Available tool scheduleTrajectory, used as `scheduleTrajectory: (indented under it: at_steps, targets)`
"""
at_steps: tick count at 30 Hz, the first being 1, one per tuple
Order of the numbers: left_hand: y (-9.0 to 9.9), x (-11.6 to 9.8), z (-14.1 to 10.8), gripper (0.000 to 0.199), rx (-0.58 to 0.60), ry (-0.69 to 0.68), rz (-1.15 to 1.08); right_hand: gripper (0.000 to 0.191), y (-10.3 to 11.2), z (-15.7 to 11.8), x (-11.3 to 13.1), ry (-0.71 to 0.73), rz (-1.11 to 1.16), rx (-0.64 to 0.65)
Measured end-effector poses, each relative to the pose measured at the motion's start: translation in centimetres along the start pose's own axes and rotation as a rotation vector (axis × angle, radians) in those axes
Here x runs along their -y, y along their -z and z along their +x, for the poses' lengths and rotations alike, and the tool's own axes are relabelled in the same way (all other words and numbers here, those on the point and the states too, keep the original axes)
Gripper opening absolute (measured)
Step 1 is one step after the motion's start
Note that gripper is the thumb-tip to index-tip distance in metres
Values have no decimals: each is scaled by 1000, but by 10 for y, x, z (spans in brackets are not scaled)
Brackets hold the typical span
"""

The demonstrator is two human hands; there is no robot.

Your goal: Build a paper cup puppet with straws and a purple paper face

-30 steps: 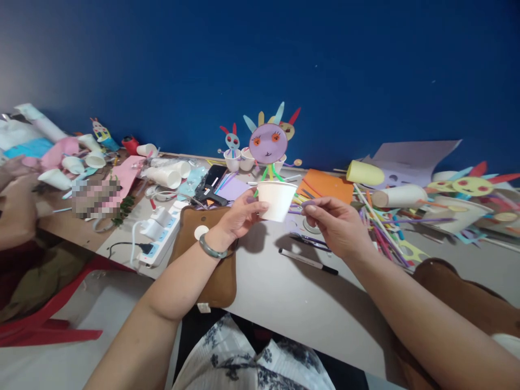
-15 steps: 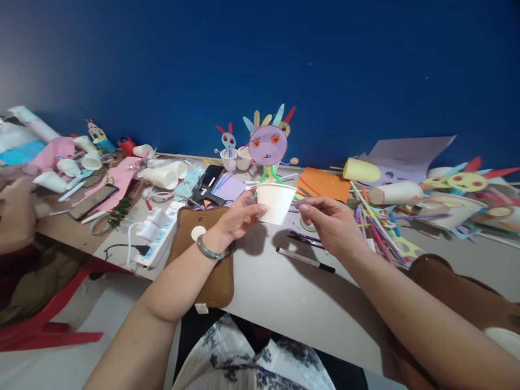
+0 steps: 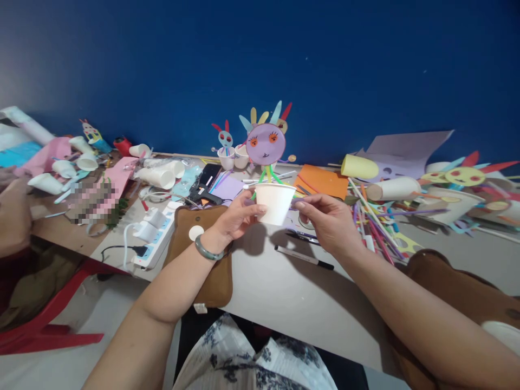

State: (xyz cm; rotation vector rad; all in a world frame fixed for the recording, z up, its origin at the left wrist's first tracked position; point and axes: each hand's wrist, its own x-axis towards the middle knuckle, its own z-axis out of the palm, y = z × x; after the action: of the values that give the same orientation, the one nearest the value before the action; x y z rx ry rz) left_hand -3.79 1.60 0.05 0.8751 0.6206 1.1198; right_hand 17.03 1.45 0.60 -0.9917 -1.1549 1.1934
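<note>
My left hand (image 3: 239, 216) grips the left side of a white paper cup (image 3: 274, 203), held above the table. From the cup rises a paper figure with a round purple face (image 3: 266, 144), orange eyes and coloured feather shapes on top. Green and yellow stems join the face to the cup. At the cup's right, my right hand (image 3: 325, 219) pinches a thin purple strip (image 3: 299, 202) by the rim. Below the hands lies a black and white marker (image 3: 304, 257).
A power strip (image 3: 156, 238) and brown mat (image 3: 219, 276) lie left. Behind stand a small rabbit-eared figure (image 3: 225, 141) and an orange sheet (image 3: 323, 181). Coloured sticks (image 3: 379, 227) and cups are heaped right. Another person's arm (image 3: 14, 216) shows far left.
The view has shifted slightly, so the table things sit a little further left. Both hands keep their hold, with almost no movement of the cup.
</note>
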Motion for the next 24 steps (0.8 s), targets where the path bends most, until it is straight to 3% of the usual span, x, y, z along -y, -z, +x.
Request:
scheduleTrajectory:
  at_steps: [24]
  targets:
    - [-1, 2, 0, 57, -26, 51, 45, 31, -1, 0, -5, 35, -87, -33]
